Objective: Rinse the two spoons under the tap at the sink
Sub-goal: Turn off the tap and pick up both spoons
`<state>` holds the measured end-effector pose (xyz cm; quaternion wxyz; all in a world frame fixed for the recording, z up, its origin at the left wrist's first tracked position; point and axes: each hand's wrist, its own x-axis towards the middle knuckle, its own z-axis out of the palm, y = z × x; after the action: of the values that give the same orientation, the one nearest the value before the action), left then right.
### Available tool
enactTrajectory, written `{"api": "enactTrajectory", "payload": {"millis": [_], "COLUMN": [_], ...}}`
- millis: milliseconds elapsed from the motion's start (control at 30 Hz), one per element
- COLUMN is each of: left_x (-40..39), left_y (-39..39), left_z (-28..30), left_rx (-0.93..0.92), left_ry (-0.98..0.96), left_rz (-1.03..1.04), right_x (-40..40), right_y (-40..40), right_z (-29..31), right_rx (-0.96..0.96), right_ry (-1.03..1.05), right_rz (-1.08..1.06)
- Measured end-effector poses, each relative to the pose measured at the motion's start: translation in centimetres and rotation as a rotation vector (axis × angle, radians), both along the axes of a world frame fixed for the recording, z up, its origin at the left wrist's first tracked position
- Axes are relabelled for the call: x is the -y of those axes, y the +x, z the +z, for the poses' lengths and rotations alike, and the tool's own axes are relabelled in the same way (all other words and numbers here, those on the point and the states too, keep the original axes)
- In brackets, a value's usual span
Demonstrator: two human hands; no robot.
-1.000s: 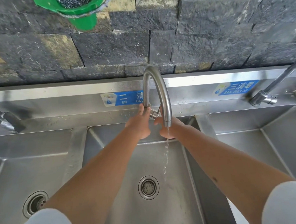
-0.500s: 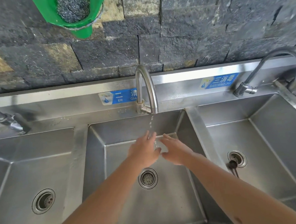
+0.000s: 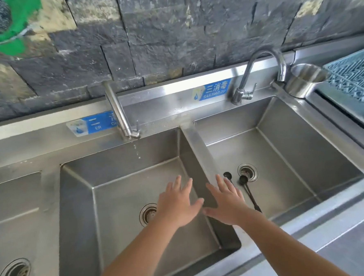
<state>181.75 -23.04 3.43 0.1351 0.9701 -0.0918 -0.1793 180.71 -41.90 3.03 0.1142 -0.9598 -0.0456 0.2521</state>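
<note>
Both hands, left hand (image 3: 177,205) and right hand (image 3: 227,203), are shifted rightward from the tap (image 3: 122,118), fingers spread, nothing held; two spoons (image 3: 247,189), right of centre, are likely reached next.

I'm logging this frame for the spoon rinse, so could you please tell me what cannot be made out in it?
- Two dark spoons in the right basin, head view: the right hand covers one handle, so how far it runs cannot be told.
- Middle tap: motion blur hides whether its lever is fully off; only drops show.
- Metal cup: its inside is not visible from this angle.
- Green holder: cut by the top left edge, blurred.
- Left hand: open, holding nothing.
</note>
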Motion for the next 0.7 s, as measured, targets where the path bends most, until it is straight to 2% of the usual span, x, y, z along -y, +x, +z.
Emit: {"api": "enactTrajectory", "payload": {"millis": [100, 400, 567, 700], "left_x": [3.9, 17.0, 22.5, 26.0], "left_y": [0.3, 2.5, 4.0, 5.6], "left_z": [0.1, -1.9, -4.7, -8.1], "left_rx": [0.003, -0.154, -0.309, -0.439], "left_ry": [-0.007, -0.11, -0.206, -0.215], "left_rz": [-0.055, -0.147, -0.067, 0.081], "right_x": [3.6, 15.0, 19.4, 21.2], "right_y": [0.1, 1.9, 4.7, 7.6], "right_z": [-0.4, -2.2, -4.7, -7.7], "right_rx": [0.003, -0.089, -0.199, -0.265], "right_ry": [-0.015, -0.042, -0.029, -0.007], "right_rz": [-0.052, -0.214, -0.214, -0.238]}}
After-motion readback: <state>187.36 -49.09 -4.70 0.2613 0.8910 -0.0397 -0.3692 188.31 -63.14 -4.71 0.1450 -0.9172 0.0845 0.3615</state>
